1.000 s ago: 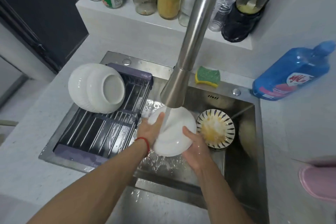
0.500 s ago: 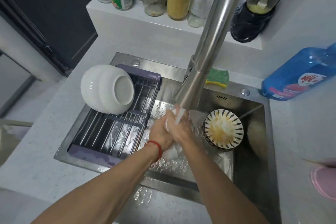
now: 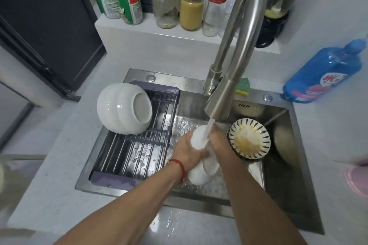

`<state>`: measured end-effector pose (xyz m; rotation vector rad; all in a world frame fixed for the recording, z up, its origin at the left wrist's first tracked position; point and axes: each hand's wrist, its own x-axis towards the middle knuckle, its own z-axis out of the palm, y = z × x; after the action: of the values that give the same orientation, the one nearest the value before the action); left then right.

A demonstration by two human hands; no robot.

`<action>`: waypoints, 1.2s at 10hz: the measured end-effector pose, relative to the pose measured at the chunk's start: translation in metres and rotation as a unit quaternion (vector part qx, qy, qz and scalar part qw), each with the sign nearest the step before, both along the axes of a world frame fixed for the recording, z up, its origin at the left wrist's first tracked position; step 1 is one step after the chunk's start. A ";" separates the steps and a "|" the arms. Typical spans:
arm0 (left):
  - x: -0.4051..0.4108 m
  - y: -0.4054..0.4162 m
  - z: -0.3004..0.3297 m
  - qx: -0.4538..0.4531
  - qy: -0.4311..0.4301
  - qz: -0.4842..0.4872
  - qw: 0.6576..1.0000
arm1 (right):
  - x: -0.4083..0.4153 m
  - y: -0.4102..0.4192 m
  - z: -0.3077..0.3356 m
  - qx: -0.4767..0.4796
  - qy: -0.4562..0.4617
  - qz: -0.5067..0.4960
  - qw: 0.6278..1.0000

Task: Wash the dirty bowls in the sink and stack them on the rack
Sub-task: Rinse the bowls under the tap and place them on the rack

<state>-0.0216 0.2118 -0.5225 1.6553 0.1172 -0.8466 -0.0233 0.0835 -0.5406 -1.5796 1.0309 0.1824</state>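
Observation:
A white bowl (image 3: pixel 201 171) is held on edge under the running tap (image 3: pixel 219 103), water streaming over its rim. My left hand (image 3: pixel 185 149) grips it from the left and my right hand (image 3: pixel 221 143) from the right. Just to the right in the steel sink (image 3: pixel 278 185) sits a dirty striped bowl (image 3: pixel 249 141) with yellow residue. Two clean white bowls (image 3: pixel 123 108) lie stacked on their side at the back left of the purple drying rack (image 3: pixel 137 149), which spans the sink's left half.
A green and yellow sponge (image 3: pixel 244 86) lies behind the tap. A blue detergent bottle (image 3: pixel 322 71) lies on the counter at right. Jars and bottles (image 3: pixel 165 4) line the back ledge. A pink object (image 3: pixel 358 177) sits at the right edge.
The white bowl, held face-on under the water a second ago, has been turned on edge between both hands. The view has shifted back and to the left.

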 end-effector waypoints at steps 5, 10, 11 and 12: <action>0.120 0.096 0.058 0.038 -0.126 0.147 0.980 | -0.021 0.053 0.013 0.311 -0.096 -0.203 0.923; 0.155 0.101 0.024 0.370 -0.335 -0.015 0.867 | -0.072 -0.011 -0.021 0.179 0.024 -0.141 0.973; 0.153 0.109 0.027 0.479 -0.427 -0.069 0.764 | -0.085 -0.042 -0.025 0.127 0.047 -0.122 0.983; 0.150 0.111 0.032 0.510 -0.437 -0.077 0.737 | -0.095 -0.078 -0.033 0.093 0.062 -0.120 0.986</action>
<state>0.1289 0.3228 -0.4905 2.9887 -0.2777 0.0665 -0.1180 0.0053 -0.5733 -1.2769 1.2550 0.2069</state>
